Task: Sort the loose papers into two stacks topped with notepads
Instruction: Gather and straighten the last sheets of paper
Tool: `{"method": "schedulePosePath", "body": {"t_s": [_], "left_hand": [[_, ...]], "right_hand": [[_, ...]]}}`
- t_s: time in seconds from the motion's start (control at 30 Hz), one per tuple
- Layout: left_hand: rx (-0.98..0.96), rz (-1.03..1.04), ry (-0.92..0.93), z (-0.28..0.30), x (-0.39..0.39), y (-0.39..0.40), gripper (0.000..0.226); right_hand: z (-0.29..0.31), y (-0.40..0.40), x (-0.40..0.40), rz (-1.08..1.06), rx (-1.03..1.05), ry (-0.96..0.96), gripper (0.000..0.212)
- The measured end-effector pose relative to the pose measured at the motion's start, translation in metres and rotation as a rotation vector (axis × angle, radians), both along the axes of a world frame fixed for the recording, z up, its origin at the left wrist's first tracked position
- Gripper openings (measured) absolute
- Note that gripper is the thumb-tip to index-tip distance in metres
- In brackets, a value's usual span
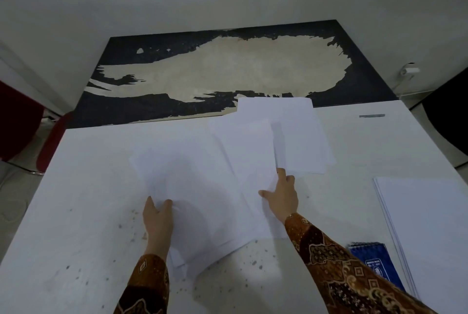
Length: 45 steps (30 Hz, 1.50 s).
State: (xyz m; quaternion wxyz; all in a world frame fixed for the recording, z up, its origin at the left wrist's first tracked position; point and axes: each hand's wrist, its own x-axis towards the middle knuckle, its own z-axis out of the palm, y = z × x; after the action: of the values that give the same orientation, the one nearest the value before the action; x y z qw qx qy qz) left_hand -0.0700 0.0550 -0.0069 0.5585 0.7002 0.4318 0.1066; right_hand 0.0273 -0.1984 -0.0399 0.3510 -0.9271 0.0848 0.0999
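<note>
Loose white papers (202, 187) lie spread and overlapping across the middle of the white table (76, 237). My left hand (157, 215) pinches the near left edge of the sheets, thumb on top. Flat on the papers further right, my right hand (281, 194) has its fingers spread and its index finger at a sheet's edge. More sheets (298, 133) lie fanned at the far side. A neat white stack (425, 225) sits at the right edge. A blue spiral notepad (374, 263) lies beside it, partly hidden by my right sleeve.
A worn black board (228, 70) with a pale peeled patch lies beyond the table's far edge. A red chair (22, 123) stands at the left. A white cable and plug (407, 70) sit by the wall at right. A dark object (448, 116) is at the far right.
</note>
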Motion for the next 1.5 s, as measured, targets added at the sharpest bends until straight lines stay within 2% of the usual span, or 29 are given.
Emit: {"method": "schedulePosePath", "body": {"t_s": [0.07,0.17,0.23,0.3,0.37,0.5,0.6,0.67,0.77,0.83,0.93,1.1,1.17,1.23,1.27,1.37,1.43,1.5], "left_hand": [[-0.010,0.002,0.002,0.000,-0.001,0.001,0.042],[-0.013,0.004,0.031,-0.019,-0.002,0.010,0.064],[-0.039,-0.008,0.041,-0.019,0.001,0.010,0.061],[-0.042,-0.029,0.040,0.002,0.003,0.000,0.041],[-0.072,-0.054,0.034,0.004,0.006,-0.005,0.032],[-0.105,-0.142,0.048,0.002,0.011,-0.012,0.040],[-0.141,-0.214,0.067,-0.003,0.018,-0.018,0.038],[-0.164,-0.251,0.060,-0.001,0.024,-0.022,0.036],[-0.220,-0.270,0.068,0.002,0.033,-0.029,0.037],[-0.261,-0.287,0.094,-0.004,0.039,-0.027,0.048],[-0.290,-0.283,0.118,-0.001,0.047,-0.029,0.036],[-0.271,-0.193,0.123,-0.002,0.057,-0.029,0.034],[-0.317,-0.121,0.109,-0.007,0.062,-0.030,0.047],[-0.309,-0.140,0.071,-0.013,0.064,-0.031,0.064],[-0.278,-0.158,0.059,-0.017,0.064,-0.032,0.062],[-0.210,-0.183,0.075,-0.028,0.063,-0.032,0.042],[-0.172,-0.197,0.076,-0.031,0.062,-0.031,0.037],[-0.140,-0.222,0.069,-0.033,0.062,-0.030,0.036]], "right_hand": [[-0.003,-0.005,0.002,0.075,0.031,-0.003,0.057],[-0.003,-0.009,0.009,0.110,0.150,0.000,0.029],[0.004,-0.011,0.018,0.080,0.306,0.098,0.020],[0.016,-0.014,0.029,0.141,0.357,0.175,0.022],[0.033,-0.018,0.044,0.172,0.315,0.108,0.027],[0.082,-0.033,0.076,-0.012,0.308,-0.220,0.032],[0.110,-0.047,0.091,-0.206,0.422,-0.377,0.034],[0.117,-0.055,0.094,-0.317,0.548,-0.404,0.034],[0.109,-0.059,0.089,-0.360,0.655,-0.308,0.036],[0.093,-0.055,0.080,-0.290,0.615,-0.185,0.036],[0.068,-0.047,0.061,-0.057,0.514,-0.008,0.040],[0.042,-0.037,0.038,0.258,0.499,0.163,0.065],[0.039,-0.032,0.035,0.351,0.450,0.191,0.070],[0.036,-0.028,0.036,0.450,0.392,0.237,0.072],[0.034,-0.026,0.039,0.486,0.360,0.256,0.071],[0.022,-0.031,0.066,0.430,0.142,0.171,0.065],[0.018,-0.045,0.092,0.211,-0.023,0.090,0.073],[0.021,-0.061,0.117,-0.024,-0.088,0.096,0.086]]}}
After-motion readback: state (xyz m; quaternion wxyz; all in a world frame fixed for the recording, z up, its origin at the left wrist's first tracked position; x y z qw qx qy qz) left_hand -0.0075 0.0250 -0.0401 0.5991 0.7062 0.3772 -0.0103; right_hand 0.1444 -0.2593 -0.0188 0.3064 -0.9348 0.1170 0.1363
